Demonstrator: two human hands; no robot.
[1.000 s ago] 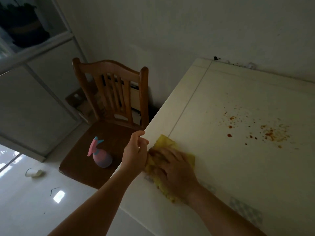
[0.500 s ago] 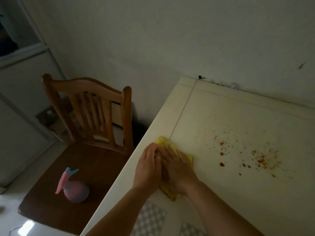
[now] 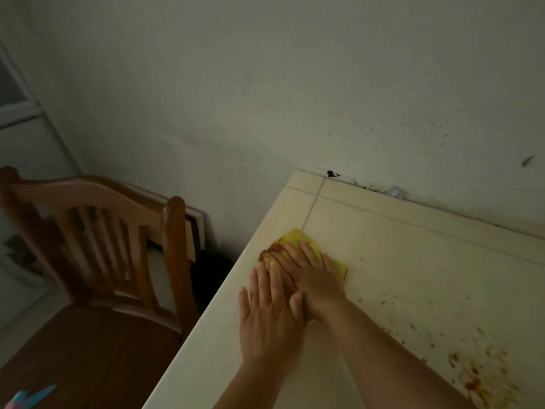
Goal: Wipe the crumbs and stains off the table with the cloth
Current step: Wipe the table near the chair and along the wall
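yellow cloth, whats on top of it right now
The right hand lies flat on the yellow cloth; the left hand overlaps its near edge. Brown staining shows at its left. The table beneath is covered.

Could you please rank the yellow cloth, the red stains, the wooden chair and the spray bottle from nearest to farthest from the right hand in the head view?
From the right hand:
1. Yellow cloth, directly under it.
2. Red stains, to its right on the table.
3. Wooden chair, left, beyond the table edge.
4. Spray bottle, on the chair seat, bottom-left corner.
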